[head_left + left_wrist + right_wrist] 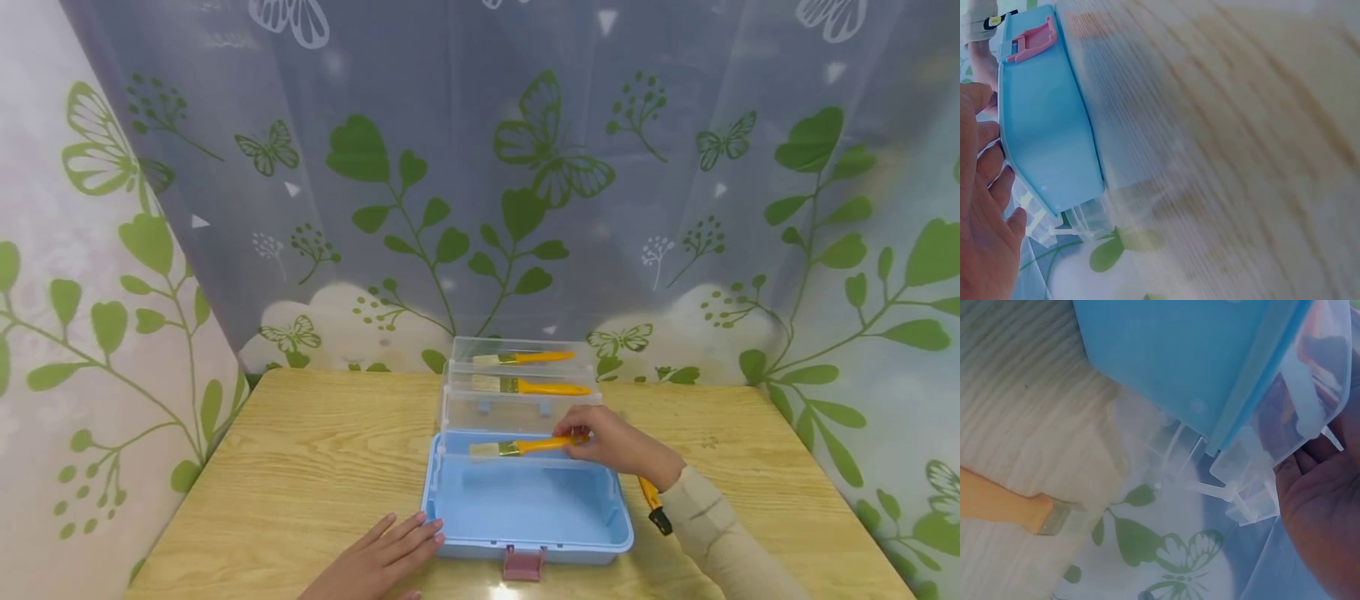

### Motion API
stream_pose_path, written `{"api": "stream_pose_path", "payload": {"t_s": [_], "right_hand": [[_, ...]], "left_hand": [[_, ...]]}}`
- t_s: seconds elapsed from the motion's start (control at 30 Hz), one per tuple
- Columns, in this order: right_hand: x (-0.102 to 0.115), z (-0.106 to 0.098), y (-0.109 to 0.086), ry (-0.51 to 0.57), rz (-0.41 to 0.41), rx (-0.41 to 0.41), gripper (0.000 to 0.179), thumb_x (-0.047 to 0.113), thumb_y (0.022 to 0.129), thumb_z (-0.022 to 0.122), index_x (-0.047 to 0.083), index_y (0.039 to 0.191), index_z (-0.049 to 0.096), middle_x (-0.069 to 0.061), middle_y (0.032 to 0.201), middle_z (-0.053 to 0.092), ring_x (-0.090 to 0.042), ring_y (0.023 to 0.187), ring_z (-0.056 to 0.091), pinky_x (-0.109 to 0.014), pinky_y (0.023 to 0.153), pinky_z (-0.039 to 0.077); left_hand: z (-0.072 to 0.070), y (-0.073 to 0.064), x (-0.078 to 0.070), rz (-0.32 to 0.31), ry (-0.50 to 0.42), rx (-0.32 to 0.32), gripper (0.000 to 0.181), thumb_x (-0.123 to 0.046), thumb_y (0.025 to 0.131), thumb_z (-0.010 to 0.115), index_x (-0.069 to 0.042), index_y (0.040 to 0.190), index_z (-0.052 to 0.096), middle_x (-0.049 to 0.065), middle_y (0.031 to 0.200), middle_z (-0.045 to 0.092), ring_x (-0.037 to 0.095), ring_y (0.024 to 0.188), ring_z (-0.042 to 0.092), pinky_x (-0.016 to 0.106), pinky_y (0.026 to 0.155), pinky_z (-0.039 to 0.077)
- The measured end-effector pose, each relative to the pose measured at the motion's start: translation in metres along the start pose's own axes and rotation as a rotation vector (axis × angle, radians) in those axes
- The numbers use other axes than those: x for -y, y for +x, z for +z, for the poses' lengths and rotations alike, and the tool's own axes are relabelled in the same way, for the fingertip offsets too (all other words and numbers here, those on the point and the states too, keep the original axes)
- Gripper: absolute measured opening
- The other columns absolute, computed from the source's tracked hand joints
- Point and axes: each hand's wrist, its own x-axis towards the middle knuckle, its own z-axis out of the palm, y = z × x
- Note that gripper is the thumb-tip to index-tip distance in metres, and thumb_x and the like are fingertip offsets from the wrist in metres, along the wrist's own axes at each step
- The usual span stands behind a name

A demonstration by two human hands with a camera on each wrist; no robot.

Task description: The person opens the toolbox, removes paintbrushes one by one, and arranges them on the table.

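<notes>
My right hand (600, 437) pinches the yellow handle of a flat paintbrush (510, 448). This brush lies level in the lowest clear tray (600, 461) of a blue storage box (525, 500), its pale bristles pointing left. Two more paintbrushes with yellow handles, an upper one (525, 358) and a middle one (540, 387), rest in the raised clear trays behind. Flat beside the box, my left hand (390, 554) has its fingers extended, fingertips on the front left rim. From the left wrist view, these fingers (997, 162) lie along the blue wall.
A yellow-handled tool with a black end (652, 504) lies on the wooden table (322, 467) right of the box, partly behind my right wrist. At the box's front hangs a pink latch (522, 564). A patterned curtain (450, 167) stands behind the table.
</notes>
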Motion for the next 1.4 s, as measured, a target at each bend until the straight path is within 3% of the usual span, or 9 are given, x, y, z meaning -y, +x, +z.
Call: {"api": "stream_pose_path", "payload": {"t_s": [0.4,0.73,0.93,1.4], "right_hand": [[-0.01,0.006,-0.001,0.123,-0.028,-0.111,0.013,0.009,0.091,0.074,0.016,0.101,0.073,0.004,0.098,0.07,-0.011,0.084,0.062,-0.028,0.08,0.056],[-0.016,0.012,-0.005,0.148,-0.048,-0.201,0.009,0.018,0.089,0.08,0.016,0.097,0.076,0.004,0.092,0.073,-0.009,0.077,0.062,-0.026,0.073,0.056],[-0.014,0.013,-0.006,0.119,-0.08,-0.219,0.01,0.026,0.088,0.081,0.02,0.095,0.078,0.01,0.086,0.071,-0.006,0.072,0.059,-0.024,0.065,0.053],[-0.014,0.013,-0.006,0.097,-0.126,-0.217,0.009,0.023,0.089,0.079,0.018,0.097,0.081,0.009,0.085,0.069,-0.007,0.068,0.052,-0.025,0.06,0.047]], "left_hand": [[0.001,0.001,0.001,0.001,-0.005,-0.006,0.078,-0.044,0.099,0.062,-0.012,0.161,0.029,0.005,0.153,0.052,0.011,0.158,0.0,0.024,0.125,-0.008],[0.001,0.001,0.0,0.002,-0.007,-0.007,0.079,-0.044,0.098,0.064,-0.013,0.162,0.029,0.005,0.152,0.053,0.011,0.158,0.0,0.024,0.125,-0.009],[0.001,0.002,0.0,0.006,-0.009,-0.013,0.078,-0.044,0.097,0.065,-0.012,0.16,0.032,0.005,0.152,0.053,0.011,0.158,0.001,0.024,0.125,-0.008],[0.0,0.001,0.0,-0.005,-0.005,-0.003,0.079,-0.043,0.097,0.066,-0.012,0.161,0.031,0.005,0.152,0.052,0.012,0.158,0.001,0.025,0.125,-0.007]]}}
